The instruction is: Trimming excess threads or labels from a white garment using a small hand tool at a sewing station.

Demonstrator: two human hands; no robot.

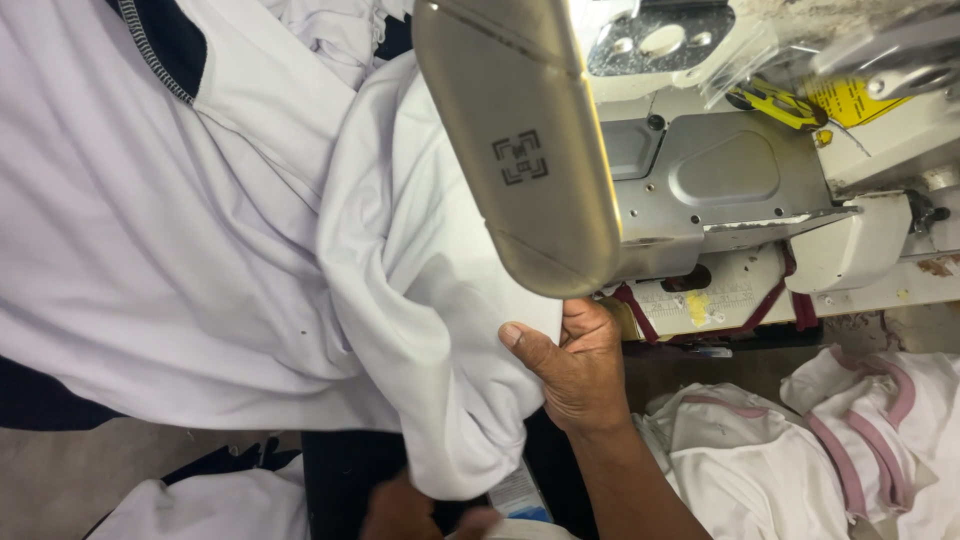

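Observation:
My right hand [568, 368] grips a fold of white fabric [420, 300], thumb on top, just below the rounded metal head of a sewing machine [520, 150]. The fabric hangs from the machine down toward my lap. My left hand [398, 512] shows only partly at the bottom edge, tucked under the hanging end of the same white fabric; its fingers are mostly hidden. More of the white garment, with a dark navy panel [165, 35], spreads across the left.
The grey machine bed [720, 170] and its white base [850, 250] fill the upper right. A pile of white pieces with pink trim [850, 440] lies at the lower right. A yellow tag [850, 100] hangs near the top right. Dark cloth [40, 400] lies at the left edge.

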